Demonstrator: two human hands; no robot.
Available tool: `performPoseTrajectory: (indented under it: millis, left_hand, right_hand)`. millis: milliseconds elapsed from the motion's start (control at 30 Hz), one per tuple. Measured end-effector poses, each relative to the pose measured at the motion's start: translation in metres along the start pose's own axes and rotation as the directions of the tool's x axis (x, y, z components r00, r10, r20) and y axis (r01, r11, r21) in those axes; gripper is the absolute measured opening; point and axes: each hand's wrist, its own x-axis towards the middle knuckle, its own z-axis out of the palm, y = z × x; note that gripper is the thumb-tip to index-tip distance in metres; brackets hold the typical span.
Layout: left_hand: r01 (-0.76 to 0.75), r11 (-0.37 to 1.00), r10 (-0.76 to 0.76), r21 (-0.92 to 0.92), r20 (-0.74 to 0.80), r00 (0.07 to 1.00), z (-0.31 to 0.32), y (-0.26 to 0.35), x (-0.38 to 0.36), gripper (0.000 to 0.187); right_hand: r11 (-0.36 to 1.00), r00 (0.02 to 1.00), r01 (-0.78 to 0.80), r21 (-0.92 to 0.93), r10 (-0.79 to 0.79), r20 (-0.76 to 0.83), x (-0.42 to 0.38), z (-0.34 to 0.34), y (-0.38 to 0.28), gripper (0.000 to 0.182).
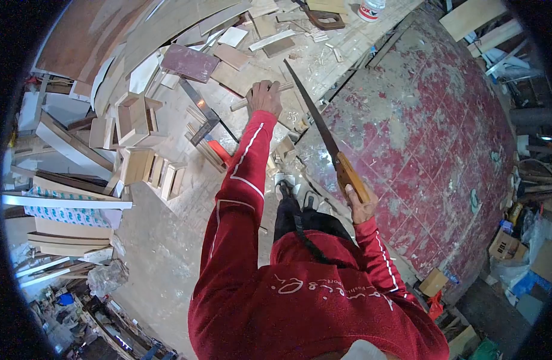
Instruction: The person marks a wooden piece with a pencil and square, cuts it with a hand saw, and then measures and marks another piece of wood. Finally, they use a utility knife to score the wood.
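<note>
My right hand (362, 205) is closed around the wooden handle of a handsaw (317, 117). Its dark blade points up and away from me, clear of the wood. On the workbench, my left hand (264, 98) is wrapped over a thin wooden stick (284, 87), whose two ends stick out on either side. Left of that hand lies a metal square (199, 101), with an orange-red object (219, 151) and thin wood strips (205, 150) just below it. A maroon board (190, 62) rests further up the bench.
Small wooden box-like pieces (135, 120) stand on the left of the bench. At the far end are a second wooden-handled saw (327, 21) and a white tub (371, 10). Offcuts (233, 37) litter the top. A stained red floor (420, 150) lies to the right.
</note>
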Motion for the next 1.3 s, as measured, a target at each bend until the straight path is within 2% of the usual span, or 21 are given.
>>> performPoseTrajectory:
  millis: [67,133,200,300,400,467,500,567,700,767,1033,1233,1300]
  left_hand:
    - [0.004,0.999,-0.002,0.034,-0.050,0.999,0.000,0.001,-0.003,0.025]
    - [0.029,0.999,-0.028,0.033,-0.033,0.999,-0.002,0.006,-0.005,0.027]
    - [0.050,0.998,-0.049,0.032,-0.017,0.999,-0.005,0.011,-0.005,0.028]
    - [0.097,0.995,-0.097,0.008,-0.001,0.995,-0.007,0.016,-0.004,0.031]
    - [0.139,0.985,-0.143,-0.097,-0.034,0.989,0.000,0.014,-0.006,0.028]
    - [0.202,0.956,-0.218,-0.212,-0.054,0.974,0.008,0.011,-0.004,0.021]
    - [0.199,0.957,-0.215,-0.211,-0.055,0.975,0.006,0.013,-0.002,0.021]
    - [0.420,0.867,-0.421,-0.268,0.058,0.905,0.002,0.017,0.006,0.016]
    - [0.489,0.841,-0.493,-0.231,0.047,0.869,0.007,0.014,0.016,0.015]
    - [0.622,0.740,-0.568,-0.255,0.258,0.782,0.000,0.016,0.023,0.014]
    - [0.668,0.710,-0.612,-0.220,0.276,0.741,-0.005,0.020,0.030,0.015]
    - [0.686,0.705,-0.636,-0.181,0.266,0.724,0.004,0.016,0.032,0.016]
    - [0.691,0.704,-0.643,-0.162,0.266,0.718,0.004,0.016,0.034,0.016]
  right_hand:
    - [0.999,1.000,-0.001,-0.043,0.001,0.015,0.001,0.001,-0.001,0.037]
    - [0.997,1.000,0.000,-0.083,0.002,0.026,0.002,0.001,-0.005,0.037]
    - [0.988,0.994,0.105,-0.109,-0.103,0.026,0.001,0.004,-0.009,0.037]
    - [0.988,0.992,0.126,-0.094,-0.123,0.037,0.001,0.004,-0.009,0.037]
    - [0.982,0.993,0.111,-0.152,-0.103,0.064,0.001,0.003,-0.011,0.037]
    - [0.983,0.991,0.123,-0.139,-0.114,0.075,0.000,0.003,-0.017,0.038]
    - [0.983,0.988,0.136,-0.126,-0.126,0.087,0.001,0.004,-0.019,0.039]
    - [0.975,0.980,0.182,-0.128,-0.170,0.100,0.003,0.004,0.002,0.040]
    - [0.946,0.953,0.290,-0.143,-0.273,0.129,0.003,0.007,0.007,0.041]
    - [0.947,0.952,0.296,-0.128,-0.282,0.118,0.003,0.009,0.008,0.041]
    - [0.900,0.923,0.384,-0.208,-0.366,0.120,0.001,0.006,0.002,0.042]
    - [0.918,0.955,0.288,-0.272,-0.255,0.151,-0.008,0.005,-0.002,0.042]
    - [0.878,0.933,0.359,-0.315,-0.330,0.144,-0.009,0.005,-0.004,0.043]
